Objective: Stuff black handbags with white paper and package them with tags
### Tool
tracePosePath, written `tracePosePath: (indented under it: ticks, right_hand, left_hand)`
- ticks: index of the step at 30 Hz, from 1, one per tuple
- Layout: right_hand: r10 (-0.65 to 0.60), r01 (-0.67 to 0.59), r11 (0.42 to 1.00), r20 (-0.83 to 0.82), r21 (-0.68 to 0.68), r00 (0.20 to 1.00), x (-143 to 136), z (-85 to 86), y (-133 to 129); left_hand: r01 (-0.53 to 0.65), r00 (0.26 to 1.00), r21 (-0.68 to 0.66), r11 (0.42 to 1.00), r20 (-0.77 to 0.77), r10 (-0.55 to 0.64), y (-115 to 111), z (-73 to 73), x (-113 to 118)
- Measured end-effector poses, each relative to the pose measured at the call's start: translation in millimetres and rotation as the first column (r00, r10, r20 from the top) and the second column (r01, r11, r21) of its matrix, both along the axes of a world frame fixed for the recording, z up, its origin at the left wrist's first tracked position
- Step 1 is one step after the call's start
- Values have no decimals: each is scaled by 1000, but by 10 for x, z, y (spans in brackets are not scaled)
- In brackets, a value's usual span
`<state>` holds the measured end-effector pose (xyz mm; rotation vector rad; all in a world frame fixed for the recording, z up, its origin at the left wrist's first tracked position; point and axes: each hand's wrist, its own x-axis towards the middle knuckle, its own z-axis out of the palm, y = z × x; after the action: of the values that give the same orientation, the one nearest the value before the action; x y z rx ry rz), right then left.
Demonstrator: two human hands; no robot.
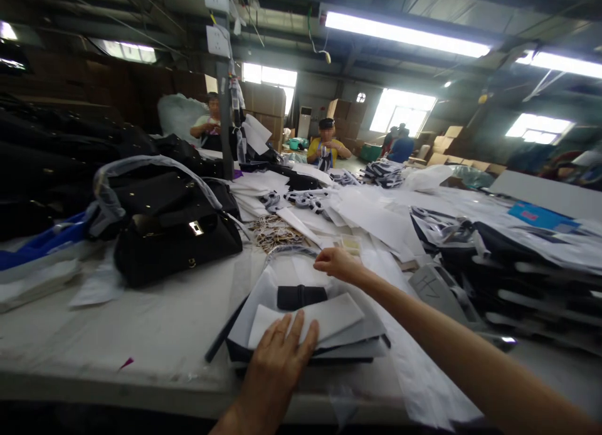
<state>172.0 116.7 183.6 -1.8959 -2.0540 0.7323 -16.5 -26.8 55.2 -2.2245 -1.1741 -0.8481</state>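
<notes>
My left hand (282, 360) lies flat, fingers spread, on a folded white sheet (336, 319). Beneath that sheet is a flat black bag (329, 358) lined with white paper, with a small black piece (301, 297) on top. A handle wrapped in clear film (291, 250) arches at the bag's far side. My right hand (341, 264) is closed beside the handle's right end, its fingertips pressed together; whatever they hold is too small to make out.
A finished black handbag (181, 241) with a wrapped handle stands at left. Behind the work lie a tan heap of small ties (277, 231) and white paper sheets (371, 215). Stacked black pieces (531, 284) are at right. A person in yellow (328, 148) sits across the table.
</notes>
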Motion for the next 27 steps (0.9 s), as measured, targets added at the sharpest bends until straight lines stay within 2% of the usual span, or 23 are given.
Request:
tracePosePath:
  ticks: [2,5,9,14,17,20,23,27]
  right_hand:
    - [-8,16,995,76,-103,997,-138,-162,369]
    - [-3,20,993,145,-117,989,-287,-421,629]
    - [-8,25,995,177,-94,984,-346,-611,694]
    - [-29,58,975,135,-214,990,-355,-701,740]
    - [-55,57,965,16,-255,998,-300,-732,715]
    - [-72,26,974,-198,-227,978,-125,-701,601]
    - [-61,0,989,-402,-149,914,153,-590,418]
    - [-32,23,999,-563,-23,826,513,-411,117]
  left_hand:
    - [-12,1000,3,1000,-1,12,40,14,-89]
    - [-28,1000,25,999,3,28,16,21,-233]
    - [-48,994,-23,999,-95,46,-107,18,-315]
    - [-56,991,-50,997,-127,49,-162,54,-295]
    - [-61,989,-49,997,-139,54,-156,94,-302]
    - [-38,986,-41,998,-167,31,-131,148,-317]
    - [-7,983,-41,999,-182,-1,-56,201,-296]
    - [43,981,-56,998,-185,-53,96,228,-201]
